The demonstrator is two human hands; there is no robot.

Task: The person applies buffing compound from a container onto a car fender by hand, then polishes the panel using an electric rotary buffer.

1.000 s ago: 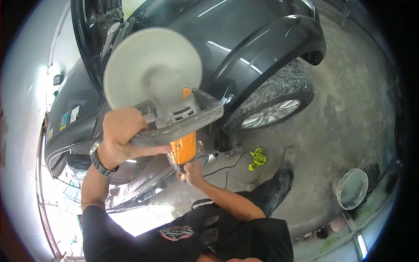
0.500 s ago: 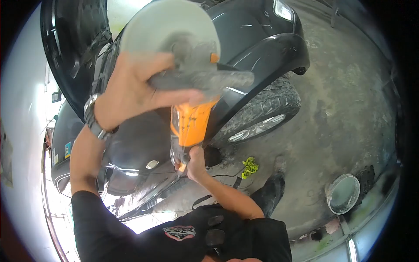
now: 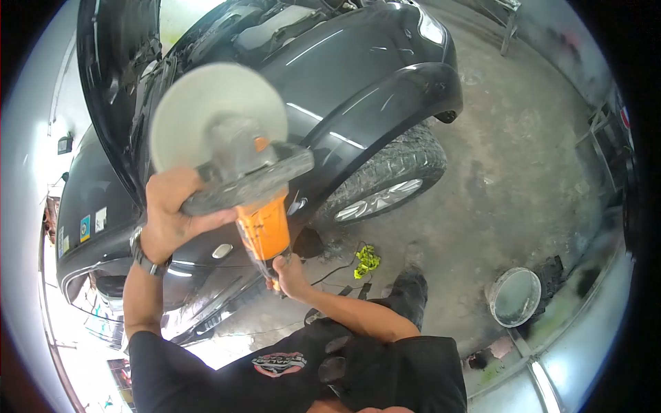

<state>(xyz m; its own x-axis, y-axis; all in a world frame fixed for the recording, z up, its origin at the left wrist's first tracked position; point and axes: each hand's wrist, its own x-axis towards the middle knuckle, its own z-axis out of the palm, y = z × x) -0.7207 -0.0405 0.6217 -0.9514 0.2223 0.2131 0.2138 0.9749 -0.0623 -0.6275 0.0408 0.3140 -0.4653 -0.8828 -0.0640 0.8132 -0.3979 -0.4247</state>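
Note:
An orange and grey polisher with a round, pale buffing pad is held up in front of the dark grey car. My left hand, with a watch on its wrist, closes around the left side of the polisher's grey front handle. Lower down, my right hand wraps around the rear grip end of the tool. The pad is blurred and covers part of the car's fender and engine bay edge. Whether it touches the paint I cannot tell.
The car's raised hood stands at the left. A front tire sticks out from under the fender. A cable and a yellow-green bundle lie on the concrete floor. At the right stands a round bucket.
The polisher has moved down and to the left in view, with both hands still on it. My view has shifted slightly, so the car sits farther left.

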